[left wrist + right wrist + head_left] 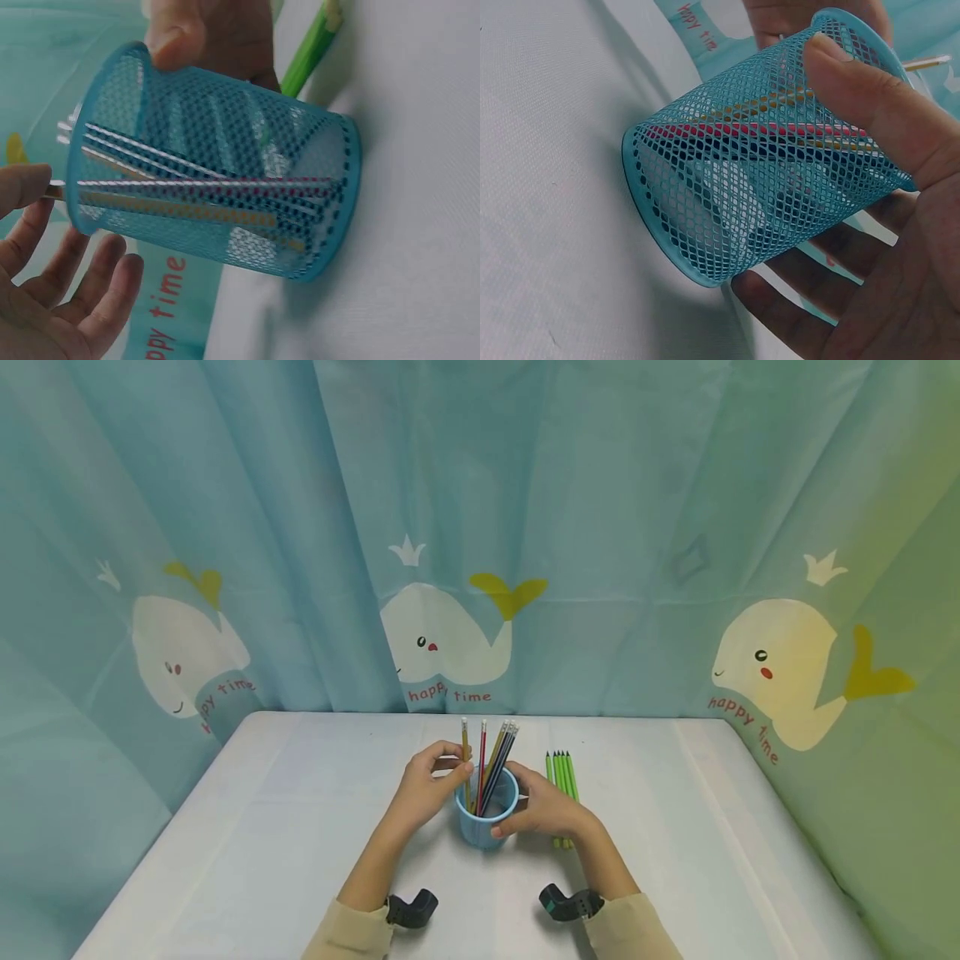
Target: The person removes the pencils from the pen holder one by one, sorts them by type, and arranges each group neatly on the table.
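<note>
A blue mesh pencil cup (480, 835) stands at the middle of the table, roughly upright. My right hand (551, 810) grips it from the right, thumb on the near side by the rim and fingers around the far side. With thumb and forefinger, my left hand (423, 789) pinches a yellow pencil (465, 739) at the cup's left rim; the pencil's lower part is inside the cup. Its other fingers are spread, as the left wrist view shows. Inside the cup also lean a red-striped pencil (217, 183) and several dark and yellow pencils (504, 760), eraser ends up.
Several green pencils (562, 772) lie side by side on the white table (247, 827), right of the cup and partly behind my right hand. A blue-green curtain (600, 527) with whale prints hangs along the table's back and sides. Each wrist wears a black strap device (412, 910).
</note>
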Available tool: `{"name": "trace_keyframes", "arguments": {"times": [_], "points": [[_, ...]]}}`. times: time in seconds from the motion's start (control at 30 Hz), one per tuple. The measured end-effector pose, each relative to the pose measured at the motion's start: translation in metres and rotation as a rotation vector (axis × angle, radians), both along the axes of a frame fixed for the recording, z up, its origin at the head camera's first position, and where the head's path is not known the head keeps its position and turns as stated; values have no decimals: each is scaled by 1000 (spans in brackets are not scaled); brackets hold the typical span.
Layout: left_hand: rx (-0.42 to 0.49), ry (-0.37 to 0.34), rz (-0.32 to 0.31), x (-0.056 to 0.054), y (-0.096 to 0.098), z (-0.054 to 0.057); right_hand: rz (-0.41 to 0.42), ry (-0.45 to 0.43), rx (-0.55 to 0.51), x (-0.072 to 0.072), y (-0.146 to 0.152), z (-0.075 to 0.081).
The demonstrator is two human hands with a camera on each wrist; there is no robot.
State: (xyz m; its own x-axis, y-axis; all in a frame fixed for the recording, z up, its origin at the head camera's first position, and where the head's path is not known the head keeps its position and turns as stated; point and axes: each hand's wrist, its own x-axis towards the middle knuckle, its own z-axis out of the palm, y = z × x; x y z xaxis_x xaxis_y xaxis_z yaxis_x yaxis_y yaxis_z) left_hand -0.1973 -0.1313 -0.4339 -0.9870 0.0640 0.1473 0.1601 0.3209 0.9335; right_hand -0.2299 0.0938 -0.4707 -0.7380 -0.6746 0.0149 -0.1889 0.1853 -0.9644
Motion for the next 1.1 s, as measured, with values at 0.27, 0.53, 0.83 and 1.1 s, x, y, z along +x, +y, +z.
{"name": "trace_keyframes", "arguments": {"times": [0.27, 0.53, 0.83, 1.1], "points": [[67, 24, -15, 7, -5, 15, 0, -5, 21, -1, 1, 0], [105, 85, -30, 15, -14, 34, 5, -9, 14, -1, 1, 0], [137, 177, -56, 21, -22, 47, 13, -13, 1, 0, 0, 2], [148, 192, -63, 25, -26, 56, 10, -25, 1, 0, -1, 3]]}}
